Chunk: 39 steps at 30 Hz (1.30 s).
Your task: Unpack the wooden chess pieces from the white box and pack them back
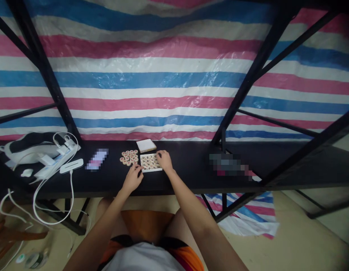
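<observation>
A shallow white box [152,170] lies on the black table in front of me, with rows of round Chinese chess pieces [147,162] bearing dark characters in it. My left hand [133,178] is at the box's near left corner, its fingers bent against the edge. Over the far right corner is my right hand [165,160], its fingers curled and fingertips at the pieces; anything pinched there is too small to make out. Loose Chinese chess pieces [129,157] with red characters form a cluster left of the box. The white lid [146,145] rests just behind it.
A phone with a blurred screen [97,160] lies to the left. Beyond it are a power strip [54,162], a white device [72,166] and looping cables. Blurred items [229,165] lie at right. Black frame posts [242,94] and a striped sheet [151,81] stand behind.
</observation>
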Each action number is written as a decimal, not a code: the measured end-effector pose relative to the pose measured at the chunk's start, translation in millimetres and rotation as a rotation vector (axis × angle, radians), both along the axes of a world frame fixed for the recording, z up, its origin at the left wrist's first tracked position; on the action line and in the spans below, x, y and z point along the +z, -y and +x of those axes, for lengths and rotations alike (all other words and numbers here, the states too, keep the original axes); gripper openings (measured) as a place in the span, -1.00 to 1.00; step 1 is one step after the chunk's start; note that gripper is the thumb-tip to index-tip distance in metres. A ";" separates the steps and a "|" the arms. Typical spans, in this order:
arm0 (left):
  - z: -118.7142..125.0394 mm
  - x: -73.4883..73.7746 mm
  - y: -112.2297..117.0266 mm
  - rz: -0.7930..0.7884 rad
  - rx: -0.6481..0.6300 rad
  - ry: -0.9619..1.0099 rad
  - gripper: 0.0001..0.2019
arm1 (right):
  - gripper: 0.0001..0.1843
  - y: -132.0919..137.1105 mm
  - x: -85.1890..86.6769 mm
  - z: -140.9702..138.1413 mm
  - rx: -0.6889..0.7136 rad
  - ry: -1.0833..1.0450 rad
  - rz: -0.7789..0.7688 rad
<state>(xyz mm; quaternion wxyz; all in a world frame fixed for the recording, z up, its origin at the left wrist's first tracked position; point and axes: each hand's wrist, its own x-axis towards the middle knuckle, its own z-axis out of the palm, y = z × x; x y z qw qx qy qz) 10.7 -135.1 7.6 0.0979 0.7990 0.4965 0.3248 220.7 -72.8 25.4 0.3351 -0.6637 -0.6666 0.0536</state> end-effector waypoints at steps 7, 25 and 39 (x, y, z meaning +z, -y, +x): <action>-1.3 -4.2 -7.3 -0.010 0.244 -0.017 -0.64 | -0.71 29.5 -30.4 24.7 0.086 -0.155 0.013; -1.9 7.4 -4.4 0.015 0.445 -0.253 -0.62 | -0.76 29.0 -34.9 24.8 0.165 -0.296 0.049; -10.2 6.6 -7.5 -0.038 0.419 -0.187 -0.64 | -0.75 30.8 -32.4 25.2 0.158 -0.336 0.054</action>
